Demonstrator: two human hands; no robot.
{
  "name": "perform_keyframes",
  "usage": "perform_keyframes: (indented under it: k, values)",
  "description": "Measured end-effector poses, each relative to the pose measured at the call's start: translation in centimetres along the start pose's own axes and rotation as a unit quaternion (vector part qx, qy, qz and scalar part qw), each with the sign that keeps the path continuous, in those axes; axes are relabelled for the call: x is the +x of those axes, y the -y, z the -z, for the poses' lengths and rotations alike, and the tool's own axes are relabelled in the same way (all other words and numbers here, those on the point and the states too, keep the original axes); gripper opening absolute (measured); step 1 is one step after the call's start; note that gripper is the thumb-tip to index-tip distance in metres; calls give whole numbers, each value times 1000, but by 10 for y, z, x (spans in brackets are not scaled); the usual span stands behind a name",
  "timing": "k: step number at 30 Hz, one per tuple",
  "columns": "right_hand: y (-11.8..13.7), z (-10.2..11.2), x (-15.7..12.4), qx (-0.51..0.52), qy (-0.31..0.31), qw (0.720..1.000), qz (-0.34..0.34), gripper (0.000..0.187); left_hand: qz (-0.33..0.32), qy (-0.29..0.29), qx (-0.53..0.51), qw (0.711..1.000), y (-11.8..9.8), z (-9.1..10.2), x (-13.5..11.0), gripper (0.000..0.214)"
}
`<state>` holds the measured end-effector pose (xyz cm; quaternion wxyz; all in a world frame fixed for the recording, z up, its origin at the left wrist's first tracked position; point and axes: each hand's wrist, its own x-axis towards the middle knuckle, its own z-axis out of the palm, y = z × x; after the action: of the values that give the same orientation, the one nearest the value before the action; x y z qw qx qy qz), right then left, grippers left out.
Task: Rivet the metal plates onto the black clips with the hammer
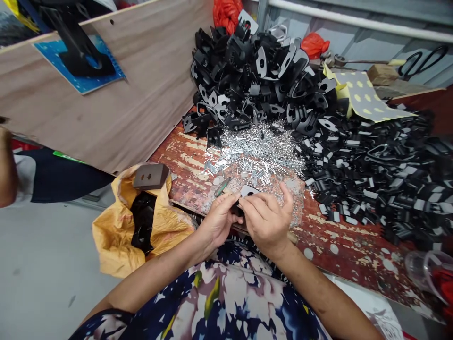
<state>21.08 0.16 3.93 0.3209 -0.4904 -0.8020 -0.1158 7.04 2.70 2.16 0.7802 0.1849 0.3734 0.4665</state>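
Low over the front of the worktable [198,184], my left hand [221,212] is closed around a black hair claw clip piece [249,190] with a pale grey face and a hole. My right hand [267,217] pinches at the same piece from the other side, its little finger raised. The fingers cover most of the clip, so any pin or spring between them is hidden. A small green-handled tool [222,187] lies just beyond my left fingers. Past the hands spread loose metal pins [260,165] and small springs [279,141].
Behind the pins rises a heap of black clip halves [240,56]; smaller clip pieces [354,189] cover the right side. A wooden board [141,71] walls the left. An open yellow sack [109,236] hangs at the table edge. Another person's arm [7,165] shows far left.
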Motion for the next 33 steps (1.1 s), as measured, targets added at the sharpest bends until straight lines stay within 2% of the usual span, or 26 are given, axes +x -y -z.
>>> perform_keyframes:
  k: [3,6,9,12,15,17,19,22,25,27,28,30,33]
  values:
    - [-1,-2,-4,7,23,999,-38,18,4,33,16,999,0,3,-5,32]
    - [-1,-2,-5,29,16,997,-65,15,-49,57,82,994,-4,14,-18,35]
    - [-1,-1,-6,92,81,992,-35,15,-121,10,243,962,-18,35,-37,42]
    - [-9,-2,-13,32,192,980,-49,15,-135,-47,390,910,-39,63,-54,30]
    - [-21,-9,-28,-93,251,961,-72,15,-112,-101,430,890,-47,88,-60,34]
    - [-28,-14,-38,-114,269,954,-68,16,-111,-115,431,888,-42,99,-54,33]
    - [-31,-14,-43,-107,282,949,-85,15,-142,-120,441,878,-31,105,-44,31]
    - [-31,-1,-43,-41,280,954,-100,18,-184,-133,461,858,-18,109,-29,35]
    - [-26,21,-36,69,215,972,-69,41,-187,-144,460,856,-13,111,-21,42]
    - [-19,28,-33,108,161,979,-60,56,-191,-150,458,855,-13,114,-19,43]
    - [-16,28,-32,112,138,982,-55,59,-193,-153,457,855,-13,115,-19,43]
    - [-9,20,-34,97,134,986,-34,60,-199,-158,455,853,-11,117,-19,43]
    - [-4,4,-39,53,196,979,-3,51,-203,-161,453,853,-10,119,-18,42]
